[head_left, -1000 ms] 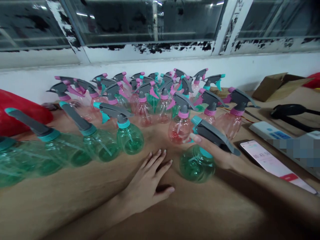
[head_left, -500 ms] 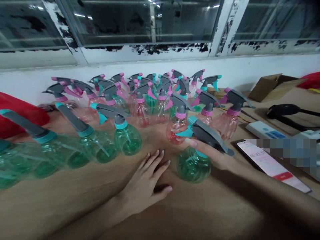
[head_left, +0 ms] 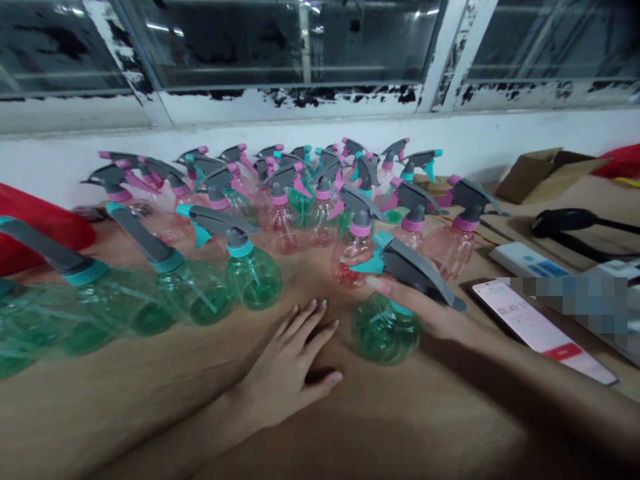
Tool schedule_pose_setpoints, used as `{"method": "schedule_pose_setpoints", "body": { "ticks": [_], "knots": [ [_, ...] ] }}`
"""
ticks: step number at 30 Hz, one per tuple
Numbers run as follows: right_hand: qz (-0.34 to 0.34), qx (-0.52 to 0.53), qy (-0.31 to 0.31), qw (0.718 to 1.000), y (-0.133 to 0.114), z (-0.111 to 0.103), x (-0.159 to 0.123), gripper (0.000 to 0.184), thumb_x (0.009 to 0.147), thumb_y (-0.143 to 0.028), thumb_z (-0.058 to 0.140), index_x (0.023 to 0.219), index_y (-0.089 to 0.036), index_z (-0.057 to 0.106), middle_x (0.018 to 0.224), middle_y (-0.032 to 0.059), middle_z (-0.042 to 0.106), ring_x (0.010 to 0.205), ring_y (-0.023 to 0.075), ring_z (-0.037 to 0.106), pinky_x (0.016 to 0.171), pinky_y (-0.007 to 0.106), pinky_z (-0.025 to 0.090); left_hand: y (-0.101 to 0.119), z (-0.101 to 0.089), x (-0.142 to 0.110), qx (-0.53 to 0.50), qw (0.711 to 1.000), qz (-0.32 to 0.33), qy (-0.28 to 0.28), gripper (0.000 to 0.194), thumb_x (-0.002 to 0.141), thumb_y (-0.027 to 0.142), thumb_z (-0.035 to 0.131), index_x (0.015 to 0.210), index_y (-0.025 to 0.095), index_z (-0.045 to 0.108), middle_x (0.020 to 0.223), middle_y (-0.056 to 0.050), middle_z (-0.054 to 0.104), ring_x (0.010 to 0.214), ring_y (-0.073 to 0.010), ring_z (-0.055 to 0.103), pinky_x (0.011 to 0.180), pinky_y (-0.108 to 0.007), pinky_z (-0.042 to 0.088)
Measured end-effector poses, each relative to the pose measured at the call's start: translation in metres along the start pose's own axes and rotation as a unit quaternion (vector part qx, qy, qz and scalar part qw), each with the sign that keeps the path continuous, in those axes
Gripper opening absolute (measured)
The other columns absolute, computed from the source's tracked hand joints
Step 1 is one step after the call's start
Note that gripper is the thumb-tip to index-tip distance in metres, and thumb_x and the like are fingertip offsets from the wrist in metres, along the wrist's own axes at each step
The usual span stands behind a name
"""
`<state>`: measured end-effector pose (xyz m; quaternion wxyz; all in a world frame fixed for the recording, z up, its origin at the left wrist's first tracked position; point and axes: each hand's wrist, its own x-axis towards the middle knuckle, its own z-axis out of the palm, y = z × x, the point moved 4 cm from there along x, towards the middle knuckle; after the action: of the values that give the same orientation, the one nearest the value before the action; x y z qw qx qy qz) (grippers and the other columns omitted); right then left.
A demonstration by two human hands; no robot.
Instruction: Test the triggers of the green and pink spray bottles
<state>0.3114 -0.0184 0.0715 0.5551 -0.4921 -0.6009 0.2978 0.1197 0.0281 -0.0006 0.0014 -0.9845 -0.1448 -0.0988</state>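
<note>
My right hand (head_left: pixel 420 303) is wrapped round the neck of a green spray bottle (head_left: pixel 385 333) with a grey and turquoise trigger head. The bottle stands upright; the grip is partly hidden behind the head. Flat on the table (head_left: pixel 280 440) lies my left hand (head_left: pixel 287 367), fingers spread, holding nothing. Just beyond its fingertips stands another green spray bottle (head_left: pixel 255 280). Farther left, a row of green bottles (head_left: pixel 193 293) has turquoise collars. A pink spray bottle (head_left: pixel 347 257) stands right behind the gripped one.
Many pink and green spray bottles (head_left: pixel 285 227) crowd the back by the wall. At right lie a phone (head_left: pixel 545 333) showing a timer, a white power strip (head_left: pixel 530 257), a black strap-like object (head_left: pixel 565 220) and an open cardboard box (head_left: pixel 540 173). Red bags (head_left: pixel 40 227) flank the table.
Both hands and the gripped bottle keep their places on the table. The whole view has shifted very slightly.
</note>
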Motion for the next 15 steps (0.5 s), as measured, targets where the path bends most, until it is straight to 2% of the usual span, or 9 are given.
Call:
{"method": "schedule_pose_setpoints", "body": {
  "ticks": [4, 8, 15],
  "knots": [
    [0.001, 0.0, -0.004, 1.0, 0.0007, -0.0004, -0.0006, 0.021, 0.085, -0.038, 0.062, 0.104, -0.03, 0.062, 0.101, -0.002, 0.067, 0.1, 0.0187, 0.064, 0.091, 0.031, 0.049, 0.0004, -0.0008, 0.0, -0.002, 1.0, -0.004, -0.003, 0.06, 0.092, 0.053, 0.048, 0.138, 0.016, 0.042, 0.151, -0.012, 0.028, 0.14, -0.028, 0.021, 0.109, -0.048, 0.027],
    [-0.009, -0.025, 0.002, 1.0, -0.0015, -0.0015, -0.0003, 0.02, 0.085, -0.038, 0.063, 0.103, -0.031, 0.062, 0.098, -0.0028, 0.067, 0.091, 0.0159, 0.064, 0.086, 0.028, 0.05, 0.0003, -0.0012, -0.0001, -0.005, 1.0, -0.011, -0.007, 0.059, 0.092, 0.054, 0.048, 0.138, 0.017, 0.042, 0.152, -0.012, 0.026, 0.14, -0.0283, 0.021, 0.109, -0.048, 0.028],
    [0.006, -0.024, 0.001, 1.0, -0.0041, -0.0015, -0.0011, 0.022, 0.084, -0.04, 0.062, 0.105, -0.03, 0.062, 0.104, -0.0012, 0.067, 0.089, 0.0182, 0.063, 0.085, 0.033, 0.05, 0.0004, -0.0023, -0.0001, -0.017, 1.0, -0.011, -0.007, 0.059, 0.092, 0.054, 0.048, 0.138, 0.016, 0.043, 0.152, -0.013, 0.026, 0.139, -0.0294, 0.022, 0.109, -0.049, 0.028]
  ]
}}
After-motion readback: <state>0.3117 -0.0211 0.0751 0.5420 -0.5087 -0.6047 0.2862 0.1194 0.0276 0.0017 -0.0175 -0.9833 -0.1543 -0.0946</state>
